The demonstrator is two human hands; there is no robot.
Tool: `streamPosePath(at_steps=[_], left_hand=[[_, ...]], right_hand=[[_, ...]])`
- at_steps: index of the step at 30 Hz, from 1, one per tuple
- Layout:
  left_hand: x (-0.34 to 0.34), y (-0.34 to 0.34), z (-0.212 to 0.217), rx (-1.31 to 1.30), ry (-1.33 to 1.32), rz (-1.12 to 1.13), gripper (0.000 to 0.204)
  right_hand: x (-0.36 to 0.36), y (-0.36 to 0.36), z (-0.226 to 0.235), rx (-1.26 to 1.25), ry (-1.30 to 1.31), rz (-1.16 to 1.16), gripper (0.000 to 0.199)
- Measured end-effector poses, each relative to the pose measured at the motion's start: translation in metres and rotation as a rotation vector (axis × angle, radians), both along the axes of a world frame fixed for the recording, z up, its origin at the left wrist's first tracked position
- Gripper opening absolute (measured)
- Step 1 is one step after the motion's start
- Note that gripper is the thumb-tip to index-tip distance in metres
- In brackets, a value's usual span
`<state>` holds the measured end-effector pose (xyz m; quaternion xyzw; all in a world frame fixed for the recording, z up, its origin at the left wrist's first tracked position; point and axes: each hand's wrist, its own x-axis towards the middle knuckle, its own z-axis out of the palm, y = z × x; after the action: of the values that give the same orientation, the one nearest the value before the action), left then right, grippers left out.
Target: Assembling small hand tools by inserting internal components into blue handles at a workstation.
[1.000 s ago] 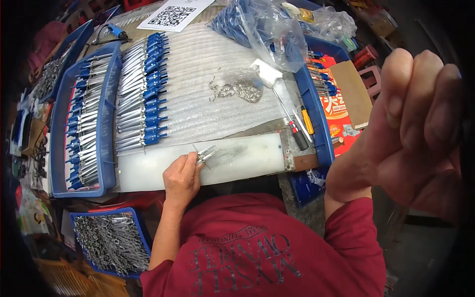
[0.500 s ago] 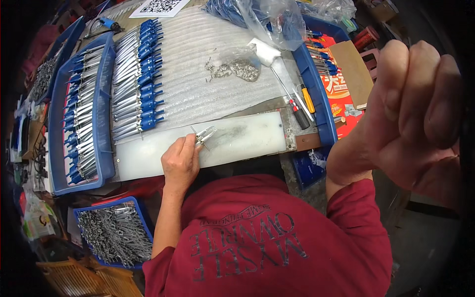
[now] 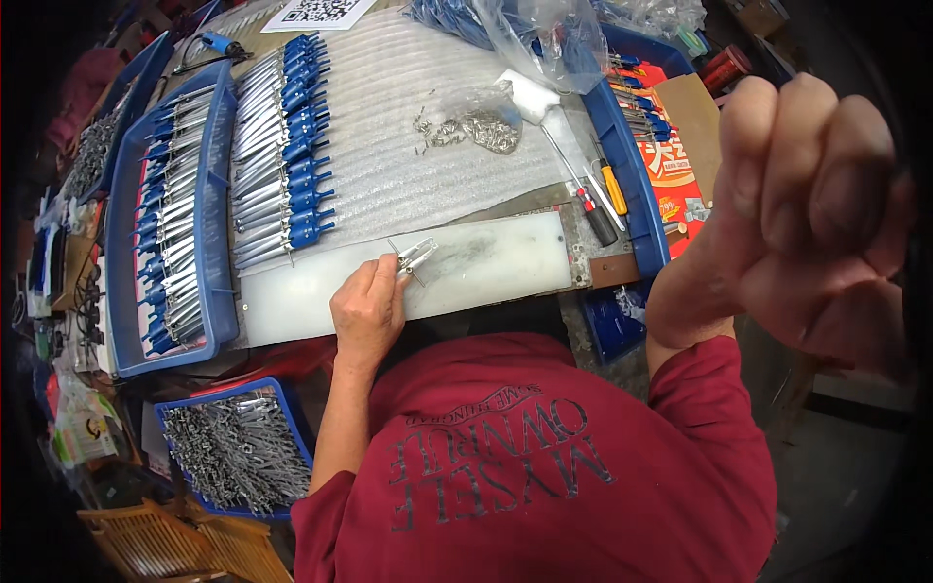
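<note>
My left hand (image 3: 369, 306) is closed around the near end of a small silver metal piece (image 3: 420, 255) with two prongs and a thin cross pin. It holds this piece over a white work board (image 3: 321, 301) that has grey smudges. My right hand (image 3: 802, 214) is raised at the right, very near the camera, with its fingers curled in. Whatever it might grip cannot be made out. Beyond the board, a row of silver pieces with blue ends (image 3: 306, 175) lies on white foam sheet (image 3: 389, 87). A bag of small metal pins (image 3: 486, 131) rests there too.
Blue trays stand left (image 3: 219, 243) and right (image 3: 622, 146), both holding blue-ended pieces. A yellow screwdriver (image 3: 612, 189) and a red-black screwdriver (image 3: 595, 219) lie by the right tray. Lower left is a blue bin (image 3: 292, 408) of grey metal parts. Clear plastic bags (image 3: 544, 44) lie behind.
The whole view has shifted slightly, so the bench appears a little further right. My left hand still holds the metal piece over the board. My right hand stays raised, fingers curled.
</note>
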<state>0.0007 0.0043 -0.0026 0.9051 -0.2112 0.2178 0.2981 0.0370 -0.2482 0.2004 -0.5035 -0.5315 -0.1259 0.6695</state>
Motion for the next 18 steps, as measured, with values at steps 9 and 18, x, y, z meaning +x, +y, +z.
streamPosePath(at_steps=[9,18], left_hand=[[-0.002,0.000,0.002,-0.015,0.026,0.012,0.021],[-0.001,0.000,0.006,-0.010,0.023,-0.002,0.022]], right_hand=[[0.041,0.021,-0.044,0.086,0.341,-0.391,0.025],[0.108,-0.010,-0.119,-0.099,0.759,-0.778,0.020]])
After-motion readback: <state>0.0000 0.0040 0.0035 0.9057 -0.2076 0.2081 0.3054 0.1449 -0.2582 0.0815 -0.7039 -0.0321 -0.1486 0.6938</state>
